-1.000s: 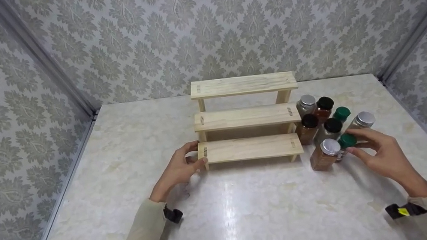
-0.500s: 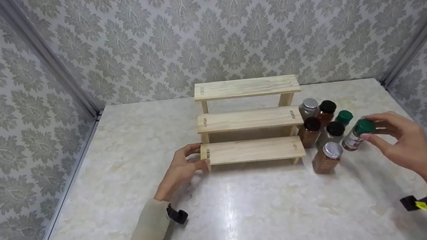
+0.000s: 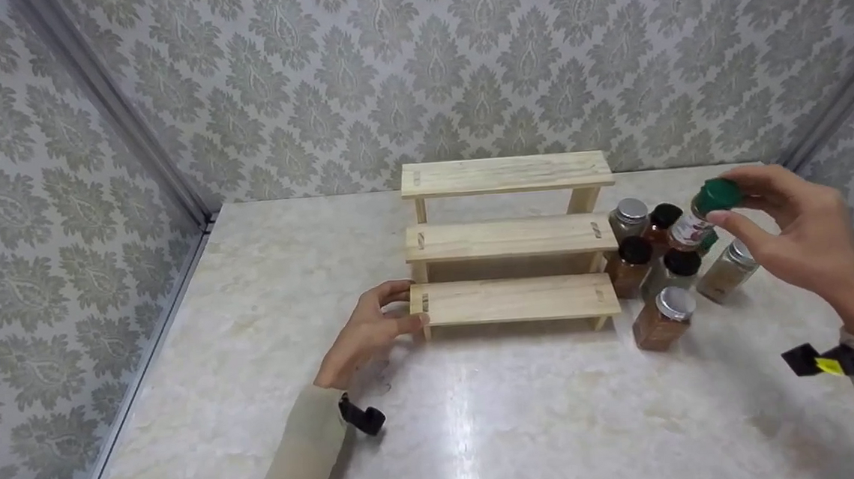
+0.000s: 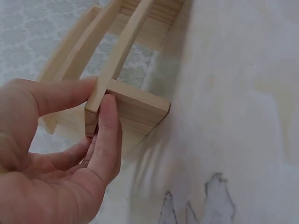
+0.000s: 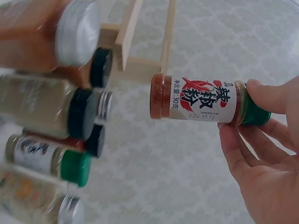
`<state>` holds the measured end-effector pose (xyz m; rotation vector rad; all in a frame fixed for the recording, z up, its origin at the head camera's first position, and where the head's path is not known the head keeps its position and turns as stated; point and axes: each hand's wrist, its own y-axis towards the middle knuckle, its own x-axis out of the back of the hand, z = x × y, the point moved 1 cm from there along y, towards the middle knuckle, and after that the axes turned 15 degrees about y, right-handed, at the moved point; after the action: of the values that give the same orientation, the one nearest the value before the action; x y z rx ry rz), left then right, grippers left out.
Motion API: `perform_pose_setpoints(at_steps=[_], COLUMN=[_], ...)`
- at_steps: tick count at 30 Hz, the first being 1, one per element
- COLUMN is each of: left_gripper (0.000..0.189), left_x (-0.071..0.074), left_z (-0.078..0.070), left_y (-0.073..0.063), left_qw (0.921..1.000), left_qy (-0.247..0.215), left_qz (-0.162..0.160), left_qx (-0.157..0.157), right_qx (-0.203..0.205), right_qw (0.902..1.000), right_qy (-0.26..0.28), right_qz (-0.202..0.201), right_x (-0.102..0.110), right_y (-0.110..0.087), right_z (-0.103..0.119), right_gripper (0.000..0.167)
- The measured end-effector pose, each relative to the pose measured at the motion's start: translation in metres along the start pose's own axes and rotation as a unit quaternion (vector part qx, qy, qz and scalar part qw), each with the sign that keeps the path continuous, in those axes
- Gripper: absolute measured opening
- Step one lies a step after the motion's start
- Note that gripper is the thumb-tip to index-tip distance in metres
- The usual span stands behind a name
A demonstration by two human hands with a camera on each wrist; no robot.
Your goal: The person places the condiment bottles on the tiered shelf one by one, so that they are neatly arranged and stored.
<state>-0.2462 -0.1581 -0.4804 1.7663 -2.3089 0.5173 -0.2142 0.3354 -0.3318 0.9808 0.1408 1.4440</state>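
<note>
My left hand (image 3: 369, 326) pinches the left end of the lowest board of a three-tier wooden rack (image 3: 514, 299), thumb on one face and fingers on the other in the left wrist view. With my right hand (image 3: 802, 232) I hold a chili powder jar (image 5: 196, 99) by its green cap, raised above the other jars. It has a white label with a red pepper and dark red powder inside. Below it stand several spice jars with silver, black and green lids, among them a silver-lidded jar (image 3: 664, 320) in front and another silver-lidded jar (image 3: 728, 272) at the right.
The rack's middle board (image 3: 509, 237) and top board (image 3: 505, 175) bear nothing. The jars crowd against the rack's right side. Patterned walls (image 3: 445, 65) enclose the marbled table (image 3: 559, 410) at the back and sides.
My right hand has lifted the green-capped jar out of the cluster, first to the right, then up and back over the others. My left hand keeps its hold on the rack.
</note>
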Motion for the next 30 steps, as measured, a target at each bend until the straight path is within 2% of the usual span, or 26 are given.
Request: perform_pose_setpoints(at_steps=[6,15,19,30], left_gripper=[0.068,0.073,0.075,0.07], left_x=[0.003,0.001,-0.002,0.004], left_z=[0.004,0.026,0.03,0.038], left_y=[0.006,0.009,0.01,0.011], left_qw=[0.9994,0.996,0.9943,0.9921], left_qy=[-0.026,-0.073,-0.092,-0.096], left_qz=[0.02,0.047,0.051,0.076], left_qx=[-0.006,-0.021,-0.017,-0.027], right_qx=[0.01,0.008,0.001,-0.002], right_qw=[0.9998,0.9975,0.9963,0.9934], right_qy=[0.016,0.07,0.085,0.114], right_qz=[-0.007,-0.007,-0.008,0.005], right_x=[-0.017,-0.044,-0.058,-0.1], right_y=[0.025,0.059,0.074,0.113], right_z=[0.014,0.024,0.029,0.047], right_gripper=[0.044,0.039,0.039,0.038])
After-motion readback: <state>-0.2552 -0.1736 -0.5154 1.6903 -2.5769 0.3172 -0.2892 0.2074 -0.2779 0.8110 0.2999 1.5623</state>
